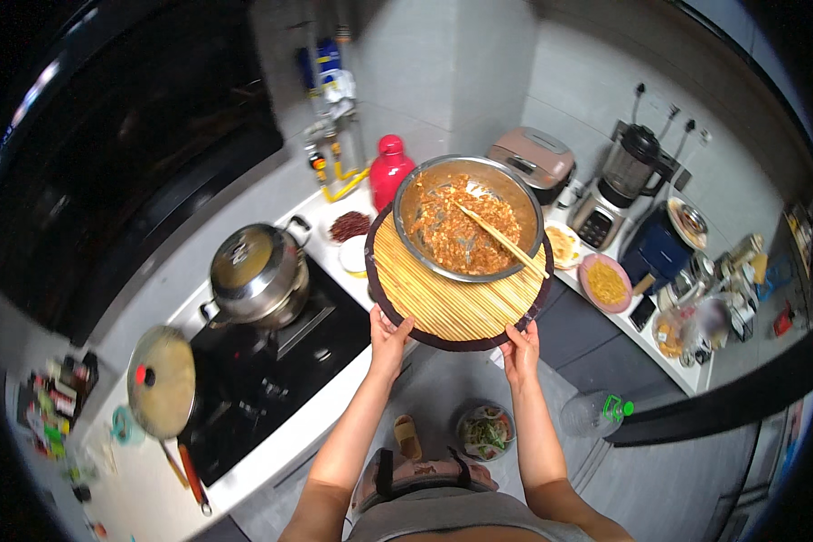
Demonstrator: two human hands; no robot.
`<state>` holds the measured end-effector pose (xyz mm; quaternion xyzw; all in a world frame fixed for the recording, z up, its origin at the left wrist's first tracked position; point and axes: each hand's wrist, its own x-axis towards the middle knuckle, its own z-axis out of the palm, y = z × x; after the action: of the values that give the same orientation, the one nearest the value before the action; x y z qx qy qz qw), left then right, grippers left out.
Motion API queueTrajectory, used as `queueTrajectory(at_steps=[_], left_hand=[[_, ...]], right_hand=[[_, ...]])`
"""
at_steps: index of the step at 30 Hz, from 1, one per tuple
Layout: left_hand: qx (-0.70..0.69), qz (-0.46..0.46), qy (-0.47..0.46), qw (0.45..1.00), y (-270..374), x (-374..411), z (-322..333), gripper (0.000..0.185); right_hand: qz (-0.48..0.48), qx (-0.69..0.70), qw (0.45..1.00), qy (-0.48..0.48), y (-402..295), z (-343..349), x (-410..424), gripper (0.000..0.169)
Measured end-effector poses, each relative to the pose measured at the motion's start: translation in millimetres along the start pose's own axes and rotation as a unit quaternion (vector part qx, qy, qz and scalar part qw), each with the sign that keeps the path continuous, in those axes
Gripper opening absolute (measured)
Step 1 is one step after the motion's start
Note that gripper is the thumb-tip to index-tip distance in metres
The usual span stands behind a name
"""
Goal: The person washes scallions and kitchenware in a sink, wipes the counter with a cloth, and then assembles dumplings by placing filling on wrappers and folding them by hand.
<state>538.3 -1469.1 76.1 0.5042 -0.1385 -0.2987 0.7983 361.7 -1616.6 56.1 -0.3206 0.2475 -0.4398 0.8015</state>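
Both my hands hold up a round slatted tray [461, 311] with a dark fabric rim, which looks like bamboo. My left hand [389, 339] grips its near rim at the left, thumb on top. My right hand [520, 349] grips the near rim at the right in the same way. Toward the tray's far side stands a stainless steel bowl [406, 223]. Inside the bowl is a reddish-brown chopped mixture [464, 234]. A pair of light chopsticks [501, 237] leans in the mixture and across the bowl's right rim.
A lidded steel pot [254, 271] stands on the black cooktop [264, 386] at left, near a glass-lidded pan [162, 383]. Along the right counter are a rice cooker [535, 159], a blender [623, 183] and a pink plate [606, 283]. A bin [486, 433] and a plastic bottle [593, 412] stand on the floor.
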Motion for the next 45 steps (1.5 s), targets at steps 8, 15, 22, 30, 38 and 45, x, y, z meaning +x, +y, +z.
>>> queueTrajectory(at_steps=[8,15,22,30,38,45], left_hand=[[-0.047,0.103,0.146,0.983,41,-151,-53,0.050],[-0.051,0.149,0.297,0.942,83,-285,-127,0.051],[-0.096,0.181,0.421,0.884,147,-391,-276,0.051],[-0.089,0.222,0.527,0.815,218,-604,-436,0.046],[-0.088,0.208,0.632,0.741,224,-760,-549,0.043],[-0.096,0.191,0.652,0.728,195,-813,-655,0.044]], right_hand=[[0.112,-0.042,0.988,-0.097,4,44,-96,0.033],[0.220,-0.084,0.949,-0.208,44,98,-199,0.034],[0.319,-0.135,0.893,-0.288,161,213,-325,0.037],[0.396,-0.120,0.829,-0.377,281,295,-564,0.036],[0.483,-0.176,0.758,-0.403,384,310,-742,0.033],[0.523,-0.268,0.699,-0.408,477,315,-807,0.029]])
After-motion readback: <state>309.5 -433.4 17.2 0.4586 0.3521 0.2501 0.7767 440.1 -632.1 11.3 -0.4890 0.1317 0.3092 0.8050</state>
